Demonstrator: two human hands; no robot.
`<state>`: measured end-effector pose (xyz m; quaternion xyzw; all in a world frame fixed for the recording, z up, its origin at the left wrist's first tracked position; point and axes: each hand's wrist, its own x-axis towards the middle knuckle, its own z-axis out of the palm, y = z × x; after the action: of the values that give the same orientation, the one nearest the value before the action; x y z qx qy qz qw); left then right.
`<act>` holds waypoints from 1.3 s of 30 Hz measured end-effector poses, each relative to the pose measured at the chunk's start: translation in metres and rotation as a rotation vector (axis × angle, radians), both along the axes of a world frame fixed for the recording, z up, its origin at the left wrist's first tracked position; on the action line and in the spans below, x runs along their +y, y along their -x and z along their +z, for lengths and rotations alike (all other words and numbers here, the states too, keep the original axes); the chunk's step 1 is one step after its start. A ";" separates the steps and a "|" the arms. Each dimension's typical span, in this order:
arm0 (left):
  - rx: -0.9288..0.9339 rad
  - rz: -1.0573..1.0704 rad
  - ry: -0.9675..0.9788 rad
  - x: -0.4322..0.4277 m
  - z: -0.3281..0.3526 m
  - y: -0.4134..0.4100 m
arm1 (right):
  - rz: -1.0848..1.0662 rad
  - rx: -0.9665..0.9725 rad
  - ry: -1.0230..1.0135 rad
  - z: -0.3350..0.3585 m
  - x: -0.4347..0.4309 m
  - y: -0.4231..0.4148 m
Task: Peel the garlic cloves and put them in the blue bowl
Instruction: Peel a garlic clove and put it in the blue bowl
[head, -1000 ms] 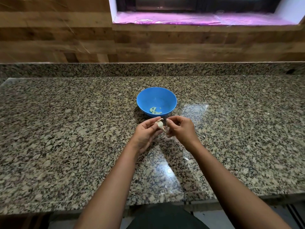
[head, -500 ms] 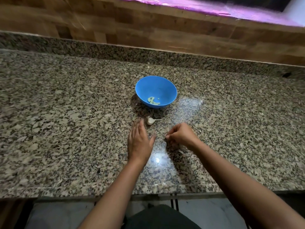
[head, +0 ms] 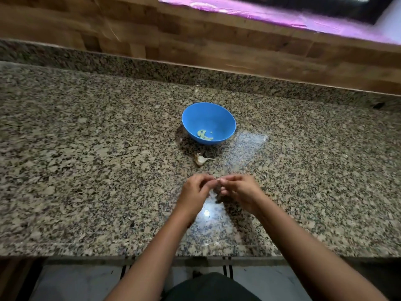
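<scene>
Granite countertop (head: 86,170), seen from the head view; frame slightly motion-blurred.

- Blue bowl (head: 217,114) is stood upright near the middle of the counter. A few peeled garlic cloves (head: 204,135), pale green in this light, are lying at the bottom, toward the near-left side.
- One unpeeled garlic clove (head: 200,159) is lying on the counter just in front of the bowl, apart from it, its thin dry tail pointed right. It is touched by neither hand.
- Left hand (head: 194,194) and right hand (head: 238,191) are held together over the counter, nearer the person than the loose clove. The fingers of both are curled inward, and the fingertips (head: 225,181) of the two hands are met in the middle.
- A pinch is suggested, but what lies between the tips cannot be told; that area is blurred.
- A bright glare spot (head: 206,212) is noted on the stone below the hands.
- Behind the counter: a granite upstand (head: 130,66), a wood-panelled wall (head: 195,40), a purple-covered sill (head: 282,16) at top right.
</scene>
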<state>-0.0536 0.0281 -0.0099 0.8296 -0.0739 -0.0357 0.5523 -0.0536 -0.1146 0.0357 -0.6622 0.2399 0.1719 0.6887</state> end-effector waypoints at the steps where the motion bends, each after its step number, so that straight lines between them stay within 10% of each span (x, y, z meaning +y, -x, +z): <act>1: 0.073 -0.062 0.086 -0.002 0.005 0.001 | -0.063 0.000 -0.134 0.001 0.000 0.004; 7: 0.285 -0.145 0.351 -0.012 0.017 -0.010 | -0.019 -0.012 -0.326 0.021 -0.006 0.006; 21: 0.171 -0.305 0.216 -0.020 0.044 -0.020 | 0.237 -0.111 -0.111 0.040 -0.017 0.008; 28: 0.436 -0.257 0.455 -0.027 0.049 -0.016 | 0.321 -0.456 0.797 0.031 -0.006 0.014; 33: 0.272 -0.266 0.328 -0.024 0.041 -0.011 | 0.114 -0.114 -0.141 0.029 -0.005 0.021; 39: 0.625 -0.165 0.520 -0.029 0.032 -0.003 | 0.393 -0.592 0.996 0.000 -0.007 0.029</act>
<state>-0.0505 -0.0012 0.0224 0.6028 0.0245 -0.3101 0.7348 -0.0821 -0.1217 0.0362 -0.9562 -0.0367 -0.0281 0.2892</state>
